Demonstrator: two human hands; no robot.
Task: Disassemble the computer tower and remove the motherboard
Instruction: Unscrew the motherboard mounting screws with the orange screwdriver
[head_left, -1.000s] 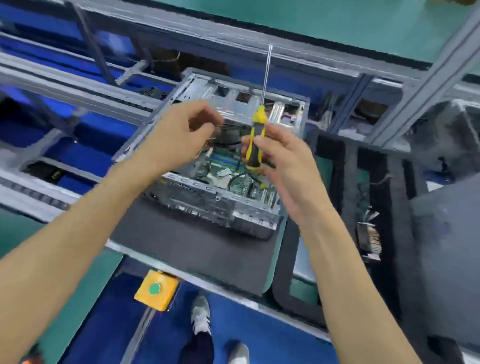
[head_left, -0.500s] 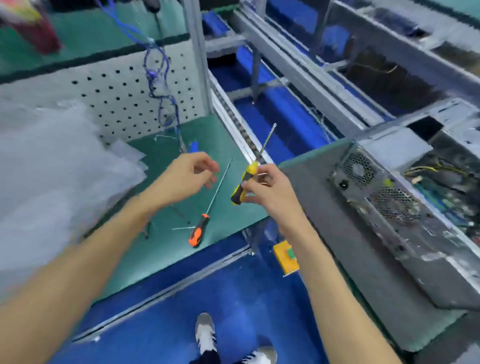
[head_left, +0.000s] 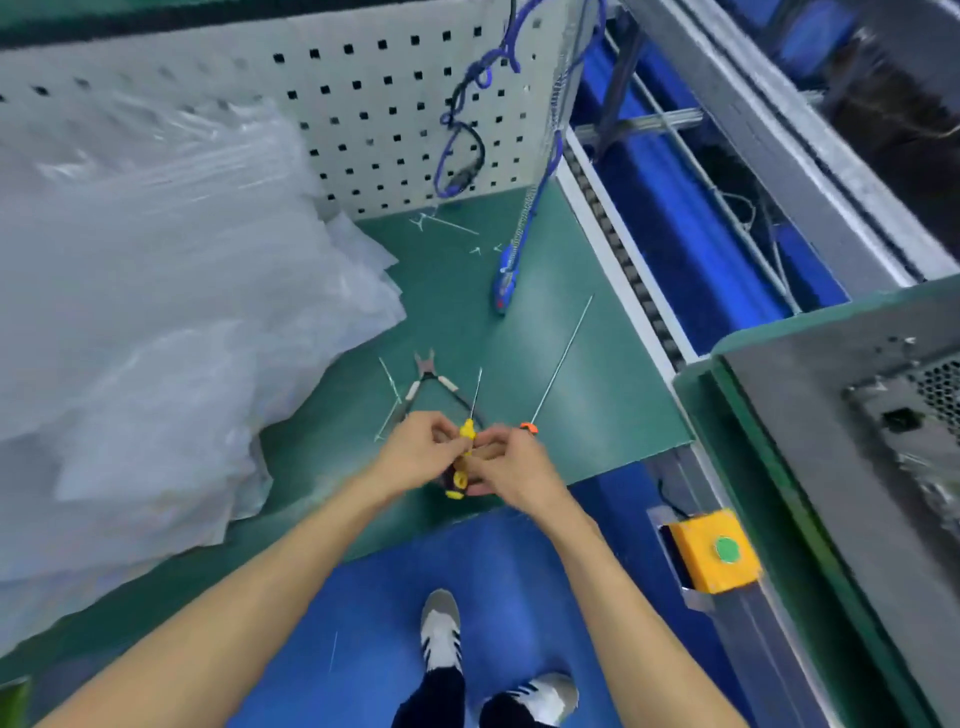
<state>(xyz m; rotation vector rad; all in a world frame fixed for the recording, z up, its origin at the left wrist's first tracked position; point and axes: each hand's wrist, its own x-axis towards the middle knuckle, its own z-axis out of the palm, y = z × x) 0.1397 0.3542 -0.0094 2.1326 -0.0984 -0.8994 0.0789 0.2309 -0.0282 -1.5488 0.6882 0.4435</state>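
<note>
Between both hands, yellow screwdriver, tip away

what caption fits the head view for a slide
Both hands, left hand and right hand, grip a yellow screwdriver over the green bench.

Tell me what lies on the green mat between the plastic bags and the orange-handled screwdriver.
In the head view, pliers lie there, plus both hands gripping a yellow-handled screwdriver.

Yellow-and-black screwdriver handle, orange-collared screwdriver, green bench mat, white pegboard dotted with black holes, blue floor, yellow box with green button, white-striped grey shoes
</note>
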